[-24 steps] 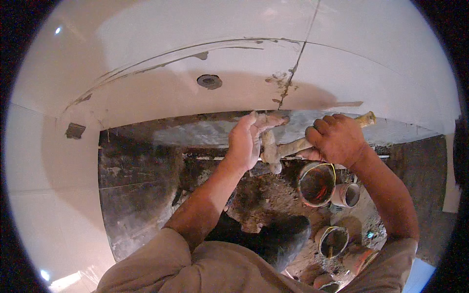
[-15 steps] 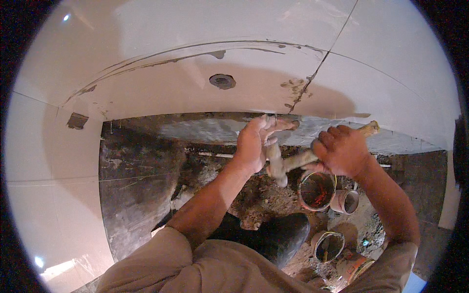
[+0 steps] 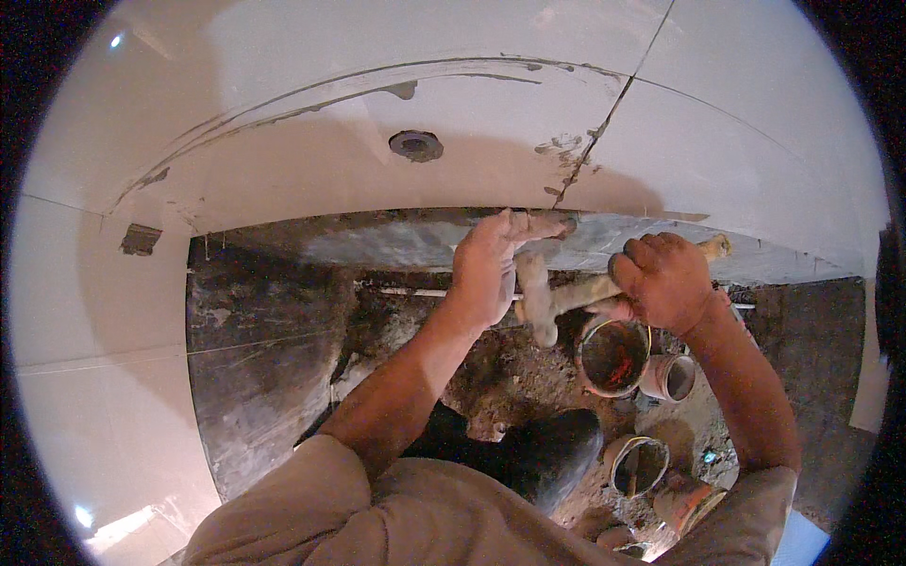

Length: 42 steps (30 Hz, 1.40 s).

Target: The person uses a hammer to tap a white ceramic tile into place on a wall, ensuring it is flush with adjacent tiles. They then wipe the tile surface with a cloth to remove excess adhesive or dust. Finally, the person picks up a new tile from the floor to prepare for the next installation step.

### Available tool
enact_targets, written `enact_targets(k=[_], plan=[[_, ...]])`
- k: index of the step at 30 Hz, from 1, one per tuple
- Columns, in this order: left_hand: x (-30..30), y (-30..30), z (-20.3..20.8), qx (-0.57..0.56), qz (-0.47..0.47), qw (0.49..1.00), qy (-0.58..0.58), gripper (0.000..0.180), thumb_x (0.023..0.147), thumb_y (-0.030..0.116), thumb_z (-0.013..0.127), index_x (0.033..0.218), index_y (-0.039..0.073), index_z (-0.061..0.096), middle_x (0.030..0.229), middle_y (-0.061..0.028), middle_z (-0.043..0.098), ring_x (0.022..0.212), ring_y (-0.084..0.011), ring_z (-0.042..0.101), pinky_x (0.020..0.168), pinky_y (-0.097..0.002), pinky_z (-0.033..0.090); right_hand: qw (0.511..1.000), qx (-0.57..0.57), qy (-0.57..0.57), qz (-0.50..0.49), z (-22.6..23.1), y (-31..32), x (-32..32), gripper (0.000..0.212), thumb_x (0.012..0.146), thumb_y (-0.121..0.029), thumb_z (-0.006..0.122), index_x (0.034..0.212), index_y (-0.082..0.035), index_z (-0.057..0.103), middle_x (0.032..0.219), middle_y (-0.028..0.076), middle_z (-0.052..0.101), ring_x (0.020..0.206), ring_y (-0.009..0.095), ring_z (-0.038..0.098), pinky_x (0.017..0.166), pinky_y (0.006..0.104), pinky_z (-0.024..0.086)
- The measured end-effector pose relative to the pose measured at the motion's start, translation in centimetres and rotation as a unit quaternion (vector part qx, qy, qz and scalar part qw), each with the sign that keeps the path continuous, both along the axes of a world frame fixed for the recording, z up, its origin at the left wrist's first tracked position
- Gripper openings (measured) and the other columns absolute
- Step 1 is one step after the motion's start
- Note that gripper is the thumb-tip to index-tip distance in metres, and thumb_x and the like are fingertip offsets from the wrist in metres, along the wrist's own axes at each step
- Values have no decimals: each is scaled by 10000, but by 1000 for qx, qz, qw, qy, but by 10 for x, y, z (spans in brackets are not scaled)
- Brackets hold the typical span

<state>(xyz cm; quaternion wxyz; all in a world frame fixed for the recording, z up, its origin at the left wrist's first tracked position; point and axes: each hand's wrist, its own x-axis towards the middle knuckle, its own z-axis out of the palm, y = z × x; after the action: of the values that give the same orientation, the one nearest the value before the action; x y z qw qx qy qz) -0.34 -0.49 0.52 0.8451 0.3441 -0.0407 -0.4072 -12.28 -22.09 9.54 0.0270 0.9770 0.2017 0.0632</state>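
Observation:
My right hand (image 3: pixel 663 283) is closed round the handle of a dusty hammer (image 3: pixel 583 294). Its pale head hangs just right of my left wrist, apart from the wall, and the handle's end sticks out beyond my fist. My left hand (image 3: pixel 491 262) is at the lower edge of the large pale wall tile (image 3: pixel 311 170), its fingers stretched out to the right along that edge. The fingertips look dark with dirt or mortar. Whether a small piece sits under them, I cannot tell. Below the tile, a strip of bare grey wall (image 3: pixel 387 243) shows.
Several buckets stand on the rubble-strewn floor: a round one with dark contents (image 3: pixel 613 358), a small pinkish one (image 3: pixel 678 377), and one holding a tool (image 3: pixel 639 467). A white pipe (image 3: pixel 415 292) runs low along the wall. The tile has a round hole (image 3: pixel 415 144).
The view has tilted a little, so the wall sits higher in the picture. My left fingers lie closer together along the tile edge. The hammer remains in my right hand, its head near my left wrist.

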Motion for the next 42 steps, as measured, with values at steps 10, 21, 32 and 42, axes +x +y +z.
enact_targets(k=[10,21,32,42], plan=[[11,-2,-3,137,-20,989,-55,461,960,430,383,1160,100,635,1283,-122,677,1350,-274,480,1119,-510,209,971,175,-26,-159,-35,65,-70,522,801,-553,761,785,-65,573,696,137,595,621,360,625,535,483,498],[11,5,5,111,-109,983,-97,430,946,429,515,1221,130,657,1346,-102,647,1316,-255,487,1124,-566,220,786,505,-74,-349,-130,208,-166,343,894,-197,711,1191,-41,637,939,186,702,868,456,667,801,470,546],[54,204,-17,340,-9,937,-86,316,944,326,605,1182,122,649,1154,-55,709,1014,-223,648,886,-444,491,649,591,52,-476,-86,281,-167,300,988,-250,629,1082,34,601,865,139,654,777,239,605,718,393,493],[137,355,9,492,428,679,-337,343,929,159,637,1200,-48,602,1077,-175,671,932,-362,633,873,-442,498,846,436,0,-306,-58,313,-117,289,945,-198,633,1094,46,593,932,286,628,916,476,585,817,531,452]])
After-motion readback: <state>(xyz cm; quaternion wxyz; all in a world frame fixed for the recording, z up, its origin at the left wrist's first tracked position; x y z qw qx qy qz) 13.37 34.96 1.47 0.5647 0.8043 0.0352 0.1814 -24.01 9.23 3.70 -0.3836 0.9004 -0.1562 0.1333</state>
